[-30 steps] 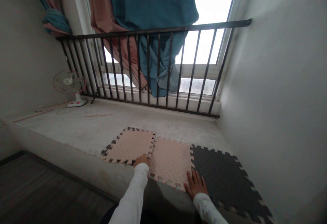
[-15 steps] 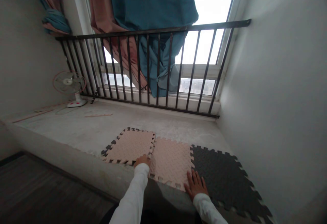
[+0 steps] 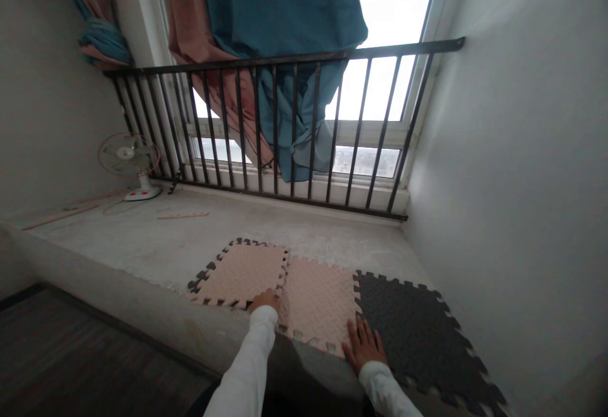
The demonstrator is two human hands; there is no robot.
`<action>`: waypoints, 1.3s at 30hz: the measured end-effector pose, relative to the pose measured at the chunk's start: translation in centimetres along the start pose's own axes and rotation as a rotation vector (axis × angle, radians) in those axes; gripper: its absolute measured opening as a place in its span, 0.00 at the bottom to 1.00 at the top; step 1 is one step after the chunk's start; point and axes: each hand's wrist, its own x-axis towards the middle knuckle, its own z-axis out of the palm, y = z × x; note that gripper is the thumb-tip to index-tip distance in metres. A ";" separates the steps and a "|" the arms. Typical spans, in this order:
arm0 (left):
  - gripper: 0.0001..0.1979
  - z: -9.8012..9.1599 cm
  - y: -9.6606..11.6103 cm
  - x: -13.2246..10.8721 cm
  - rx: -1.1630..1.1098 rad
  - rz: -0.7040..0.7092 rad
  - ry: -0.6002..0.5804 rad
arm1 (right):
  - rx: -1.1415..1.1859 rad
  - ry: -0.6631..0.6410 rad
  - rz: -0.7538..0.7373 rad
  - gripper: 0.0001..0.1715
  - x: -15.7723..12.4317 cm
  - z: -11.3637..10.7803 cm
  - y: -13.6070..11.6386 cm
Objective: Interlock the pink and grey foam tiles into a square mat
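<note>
My left hand (image 3: 266, 301) is at the front right corner of the left pink foam mat tile (image 3: 242, 271), fingers closed over its edge. Dark toothed edging shows beneath that tile along its back and left sides. The middle pink foam mat tile (image 3: 316, 303) lies against it on the right; whether their teeth interlock there I cannot tell. My right hand (image 3: 365, 343) rests flat, fingers spread, over the front of the seam between the middle tile and the dark grey foam mat tile (image 3: 418, 334). Those two tiles meet along their teeth.
The tiles lie on a pale raised ledge (image 3: 118, 233) above a dark floor (image 3: 85, 353). A black metal railing (image 3: 285, 192) runs along the window, with pink and teal curtains (image 3: 285, 11) behind it. A small fan (image 3: 140, 192) stands at left. A bare wall (image 3: 522, 182) bounds the right.
Hardly anything differs. Both hands stay at the same spots on the tiles, and the tiles lie as before.
</note>
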 end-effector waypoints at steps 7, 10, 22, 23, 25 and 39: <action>0.15 -0.1 0.2 -0.1 0.004 0.009 0.007 | 0.008 0.020 -0.006 0.36 0.2 0.5 0.1; 0.15 0.0 0.2 -0.1 0.007 0.014 0.005 | 0.007 0.013 0.000 0.36 0.2 0.4 0.1; 0.15 0.1 0.3 -0.1 0.014 0.015 0.002 | 0.001 0.011 0.003 0.36 -0.1 -0.1 -0.1; 0.15 0.1 0.3 -0.2 0.013 0.015 0.003 | -0.001 0.009 0.002 0.36 -0.1 -0.2 -0.2; 0.15 0.0 0.4 -0.2 0.010 0.014 0.004 | -0.002 0.007 -0.003 0.36 -0.2 -0.5 -0.2; 0.15 0.2 0.4 -0.2 0.001 0.028 0.001 | -0.015 -0.045 0.021 0.36 -0.7 -1.7 -0.7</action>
